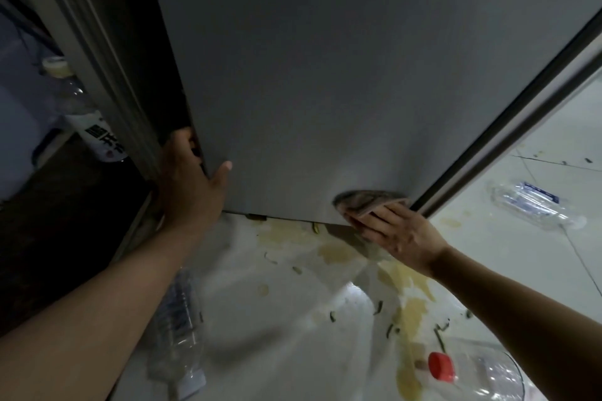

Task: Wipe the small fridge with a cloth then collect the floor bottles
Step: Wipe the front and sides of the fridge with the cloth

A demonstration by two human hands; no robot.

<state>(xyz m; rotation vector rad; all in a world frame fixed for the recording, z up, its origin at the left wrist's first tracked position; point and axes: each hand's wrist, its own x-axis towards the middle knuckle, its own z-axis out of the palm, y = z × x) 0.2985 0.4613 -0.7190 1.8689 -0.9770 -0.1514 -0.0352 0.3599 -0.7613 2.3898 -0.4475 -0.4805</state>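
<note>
From the head camera, the grey side of the fridge [325, 81] fills most of the view, seen from close and low, with its bottom edge just above the floor [293, 319]. The left hand [190, 185] grips the fridge's left rear edge near the bottom, its fingers curled round the corner into the dark gap and its thumb lying flat on the grey panel. The right hand [395, 231] presses a brownish cloth [368, 200] flat against the fridge's lower right corner, its fingers straight and spread over the cloth, just beside the dark door seal. The pale tiled floor is stained with yellowish spills and scattered with small dark scraps. Four clear plastic bottles lie about: one with a white cap [177, 335] under the left forearm, one with a red cap [469, 374] at the lower right, one with a blue label [534, 205] well to the right of the fridge, and a fourth bottle [88, 114] in the dim space at the left.
</note>
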